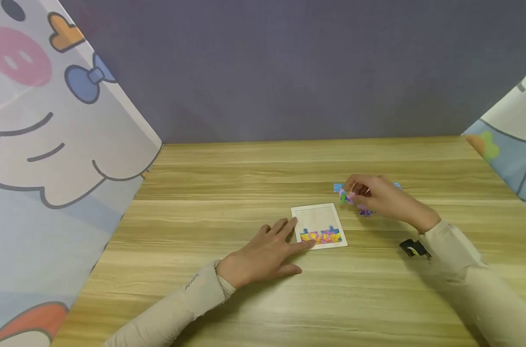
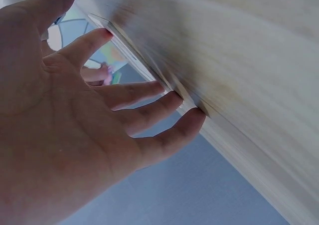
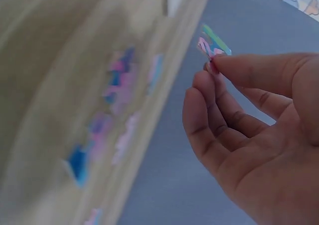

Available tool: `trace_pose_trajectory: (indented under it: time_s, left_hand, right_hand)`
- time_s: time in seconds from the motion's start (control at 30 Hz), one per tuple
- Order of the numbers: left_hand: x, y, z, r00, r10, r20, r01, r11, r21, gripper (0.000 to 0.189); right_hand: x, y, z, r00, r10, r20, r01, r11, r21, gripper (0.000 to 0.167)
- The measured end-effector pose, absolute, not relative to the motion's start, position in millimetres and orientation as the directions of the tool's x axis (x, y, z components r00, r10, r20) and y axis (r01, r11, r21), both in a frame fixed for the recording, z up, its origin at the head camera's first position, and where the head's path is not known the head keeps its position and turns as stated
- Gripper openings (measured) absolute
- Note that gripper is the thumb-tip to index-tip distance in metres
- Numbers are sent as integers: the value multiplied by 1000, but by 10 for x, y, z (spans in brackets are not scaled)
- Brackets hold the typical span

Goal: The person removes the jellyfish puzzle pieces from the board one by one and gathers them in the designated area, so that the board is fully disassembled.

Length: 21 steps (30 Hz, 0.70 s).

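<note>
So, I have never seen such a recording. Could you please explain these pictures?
There is no machine here, only a person working bare-handed. The wide picture comes from a camera on the head; the two close ones come from cameras on the wrists. On the wooden table lies a white puzzle frame, its near part filled with colourful pieces. The left hand touches its edge. The right hand pinches a puzzle piece near other loose pieces. A small black object lies nearby.

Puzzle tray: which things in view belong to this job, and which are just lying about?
Part of the job:
- puzzle tray
- fitted pieces along its near edge
- piece pinched in the right hand
- loose pieces

Likely just lying about:
- small black object, identity unclear
</note>
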State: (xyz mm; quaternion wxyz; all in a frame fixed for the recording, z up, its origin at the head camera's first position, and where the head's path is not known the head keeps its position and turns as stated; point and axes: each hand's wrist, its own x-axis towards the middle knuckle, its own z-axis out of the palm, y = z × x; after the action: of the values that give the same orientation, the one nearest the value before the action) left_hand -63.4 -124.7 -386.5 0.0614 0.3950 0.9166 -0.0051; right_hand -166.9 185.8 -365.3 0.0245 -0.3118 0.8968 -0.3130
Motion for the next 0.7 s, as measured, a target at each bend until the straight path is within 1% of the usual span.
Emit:
trace_pose_trajectory:
  time_s: [0.23, 0.57, 0.7]
  left_hand:
    - [-641, -1250, -3854, -676, 729, -108, 731, 682, 28, 64]
    - [-648, -1260, -3860, -671, 737, -87, 739, 674, 10, 64]
    - [-644, -1264, -3867, -673, 734, -96, 736, 677, 23, 64]
  right_hand:
    - [-1736, 1887, -3839, -809, -585, 60, -499, 628, -597, 16]
    - [-1757, 1862, -3890, -817, -575, 37, -484, 650, -586, 15]
    - [-1755, 1844, -3896, -815, -578, 54, -502, 655, -564, 13]
